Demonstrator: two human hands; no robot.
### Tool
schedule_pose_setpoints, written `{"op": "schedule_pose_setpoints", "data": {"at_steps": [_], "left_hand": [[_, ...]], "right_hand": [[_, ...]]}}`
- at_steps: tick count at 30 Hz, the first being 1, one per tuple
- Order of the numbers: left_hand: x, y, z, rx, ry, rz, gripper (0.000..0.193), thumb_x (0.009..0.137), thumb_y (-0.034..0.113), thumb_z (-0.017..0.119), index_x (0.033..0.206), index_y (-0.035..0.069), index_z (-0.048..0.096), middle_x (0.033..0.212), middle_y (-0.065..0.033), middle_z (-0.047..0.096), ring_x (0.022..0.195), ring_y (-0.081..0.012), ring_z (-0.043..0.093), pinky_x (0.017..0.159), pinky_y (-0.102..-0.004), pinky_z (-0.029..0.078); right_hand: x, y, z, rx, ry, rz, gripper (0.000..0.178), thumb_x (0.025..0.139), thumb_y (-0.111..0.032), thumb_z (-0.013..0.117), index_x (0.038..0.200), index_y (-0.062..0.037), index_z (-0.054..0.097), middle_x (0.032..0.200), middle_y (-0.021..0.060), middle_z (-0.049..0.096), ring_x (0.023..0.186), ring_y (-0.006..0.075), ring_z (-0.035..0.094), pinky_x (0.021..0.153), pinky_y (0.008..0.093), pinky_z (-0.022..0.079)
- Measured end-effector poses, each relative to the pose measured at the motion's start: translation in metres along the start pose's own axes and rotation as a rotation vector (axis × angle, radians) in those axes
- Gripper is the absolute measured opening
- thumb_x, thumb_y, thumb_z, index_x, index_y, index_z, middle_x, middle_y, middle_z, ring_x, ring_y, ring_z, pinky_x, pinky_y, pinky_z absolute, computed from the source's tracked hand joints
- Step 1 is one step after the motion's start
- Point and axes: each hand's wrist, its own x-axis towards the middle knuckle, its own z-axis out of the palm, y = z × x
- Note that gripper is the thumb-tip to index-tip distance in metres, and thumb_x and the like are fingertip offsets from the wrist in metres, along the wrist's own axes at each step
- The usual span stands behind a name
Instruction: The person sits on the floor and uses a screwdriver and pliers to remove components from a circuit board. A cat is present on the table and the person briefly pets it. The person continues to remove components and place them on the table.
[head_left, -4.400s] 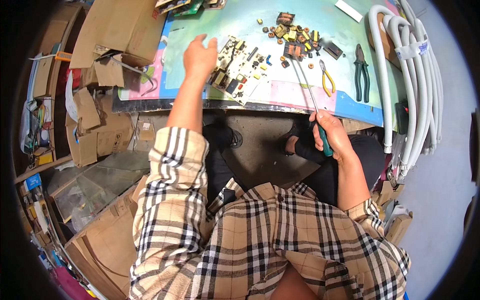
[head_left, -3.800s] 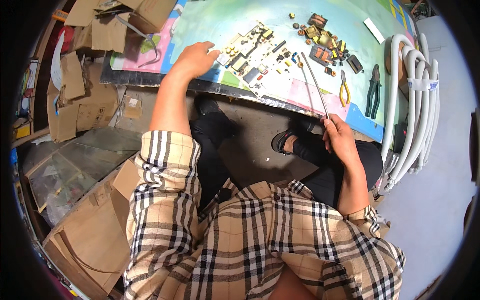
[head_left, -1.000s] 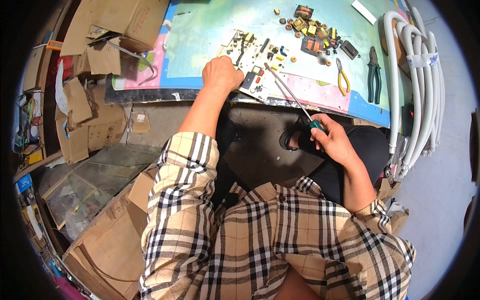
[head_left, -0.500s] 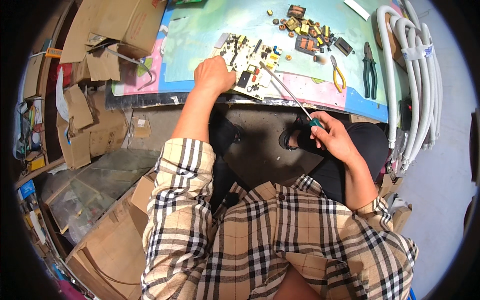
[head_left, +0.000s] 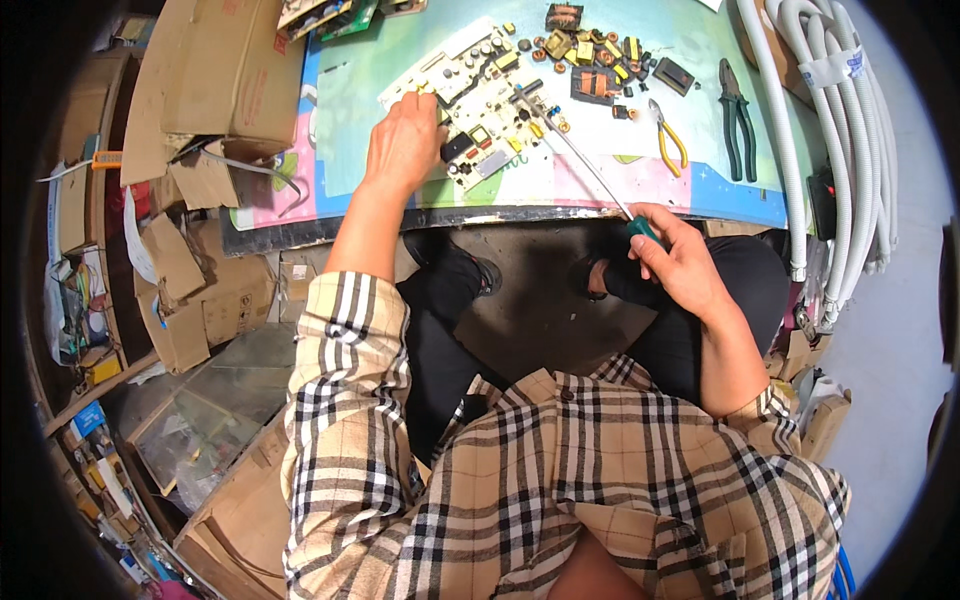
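The right grip holds the screwdriver by its green handle, the tip ahead-left of it over the circuit board. The board lies just right of the left grip, whose closure I cannot tell. Bracing the board firmly should limit slipping.

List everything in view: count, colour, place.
table: one, multicoloured, ahead
heap of parts: one, yellow-black, on table
circuit board: one, cream, left of heap
other boards: several, partly green, table's far left
screwdriver: one, green-handled, across table edge
cutters: one, yellow-handled, beside heap
pliers: one, dark green, right of cutters
hoses: several, white, far right
cardboard boxes: several, brown, left
shirt: one, checked beige, below
left hand: one, bare, at circuit board
right hand: one, bare, gripping screwdriver
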Motion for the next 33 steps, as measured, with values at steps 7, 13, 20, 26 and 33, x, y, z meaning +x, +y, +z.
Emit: {"op": "schedule_pose_setpoints", "data": {"at_steps": [7,13,20,26,33], "left_hand": [[0.028,-0.029,0.016,-0.027,-0.112,0.052,0.032,0.084,0.014,0.070,0.108,0.003,0.052,0.108,-0.0169,0.058,0.103,-0.0368,0.058,0.087,-0.0449,0.049],[0.026,-0.031,0.036,-0.161,-0.080,-0.127,0.035,0.086,0.015,0.068,0.116,0.001,0.055,0.117,-0.0177,0.059,0.110,-0.0374,0.057,0.093,-0.0431,0.047],[-0.006,0.010,0.033,-0.331,0.263,-0.366,0.042,0.092,0.018,0.060,0.129,-0.001,0.054,0.127,-0.0239,0.056,0.117,-0.0392,0.053,0.101,-0.0448,0.042],[-0.030,0.027,0.025,-0.293,0.045,-0.373,0.075,0.086,0.032,0.071,0.144,-0.002,0.038,0.152,-0.0282,0.029,0.143,-0.0395,0.026,0.117,-0.0434,0.025],[-0.018,0.014,0.031,-0.264,-0.018,-0.401,0.110,0.073,0.038,0.083,0.150,-0.006,0.018,0.157,-0.0296,0.018,0.148,-0.0384,0.017,0.120,-0.0408,0.020]], "right_hand": [[-0.007,-0.024,0.007,-0.398,0.003,-0.058,0.034,0.090,-0.010,0.061,0.122,-0.0002,0.056,0.083,0.0204,0.064,0.079,0.0350,0.067,0.073,0.0385,0.051],[0.020,-0.076,-0.019,-0.609,-0.061,-0.198,0.025,0.087,-0.009,0.062,0.104,0.0026,0.048,0.083,0.0270,0.063,0.085,0.0472,0.061,0.072,0.0497,0.048],[0.070,-0.066,-0.029,-0.663,-0.139,-0.421,0.017,0.089,-0.011,0.061,0.097,0.0034,0.057,0.080,0.0227,0.064,0.078,0.0420,0.062,0.070,0.0434,0.048],[0.063,-0.069,-0.025,-0.519,-0.258,-0.193,0.025,0.093,-0.013,0.054,0.108,0.0054,0.062,0.087,0.0228,0.067,0.080,0.0346,0.066,0.077,0.0410,0.051],[0.080,-0.065,-0.021,-0.527,-0.263,-0.153,0.026,0.097,-0.013,0.049,0.112,0.0011,0.066,0.095,0.0223,0.069,0.088,0.0351,0.068,0.082,0.0417,0.052]]}}
